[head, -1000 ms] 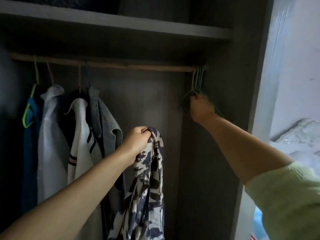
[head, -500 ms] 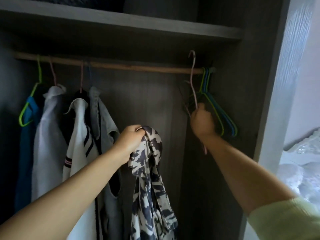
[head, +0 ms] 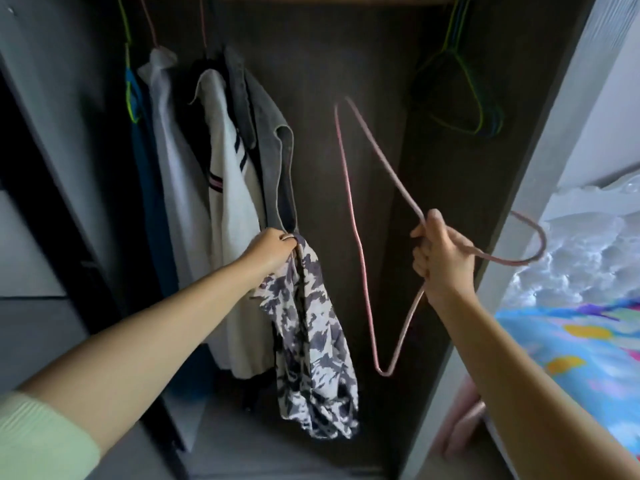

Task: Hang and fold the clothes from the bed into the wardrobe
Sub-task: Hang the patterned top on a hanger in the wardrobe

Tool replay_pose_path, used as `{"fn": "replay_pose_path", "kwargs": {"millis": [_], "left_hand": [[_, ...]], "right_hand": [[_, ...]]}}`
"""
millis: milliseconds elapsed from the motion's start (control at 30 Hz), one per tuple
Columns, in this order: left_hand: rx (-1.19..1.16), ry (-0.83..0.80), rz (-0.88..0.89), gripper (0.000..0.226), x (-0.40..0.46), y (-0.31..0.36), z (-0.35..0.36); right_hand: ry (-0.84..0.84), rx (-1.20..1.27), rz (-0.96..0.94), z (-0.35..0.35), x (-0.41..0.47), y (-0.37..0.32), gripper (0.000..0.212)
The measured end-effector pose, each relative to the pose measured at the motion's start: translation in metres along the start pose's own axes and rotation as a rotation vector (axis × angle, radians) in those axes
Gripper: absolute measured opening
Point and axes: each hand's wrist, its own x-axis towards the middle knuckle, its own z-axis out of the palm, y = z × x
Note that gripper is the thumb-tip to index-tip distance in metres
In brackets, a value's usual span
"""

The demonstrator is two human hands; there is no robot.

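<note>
Head view looks into an open wardrobe with both bare forearms reaching in. At about 9 o'clock from the centre, the left hand has its fingers curled tight round the bunched top of a patterned garment, white with dark blue-grey leaf-like blotches, which hangs limp below the fist toward 6 o'clock. At about 3 o'clock the right hand grips a pink wire hanger at its neck, fingers wrapped round the wire. The hanger is turned sideways: its hook curves out toward 3 o'clock over the bed, one shoulder corner points to 12 o'clock and the other to 6 o'clock, with the long bar running between them at the left. Hanger and garment are apart, not touching.

Toward 11 o'clock several clothes hang close together: a blue piece on a green hanger, a pale shirt, a white top with dark stripes, and a grey sleeveless piece. At 1 o'clock a bunch of bare green and blue hangers dangles near the wardrobe's side wall. The bed at 4 o'clock carries a bright blue patterned cover.
</note>
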Motion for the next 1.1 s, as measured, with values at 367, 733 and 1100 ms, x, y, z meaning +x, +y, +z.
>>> {"fn": "replay_pose_path", "kwargs": {"millis": [367, 733, 1100], "left_hand": [[-0.111, -0.195, -0.273, 0.011, -0.056, 0.036, -0.017], [0.02, -0.209, -0.236, 0.013, -0.056, 0.042, -0.06], [-0.308, -0.143, -0.343, 0.029, -0.054, 0.026, -0.132]], "right_hand": [[-0.196, 0.598, -0.123, 0.041, -0.12, -0.052, 0.044], [-0.317, 0.44, -0.141, 0.041, -0.111, -0.018, 0.045], [-0.457, -0.144, 0.034, 0.02, -0.081, 0.032, 0.051]]}}
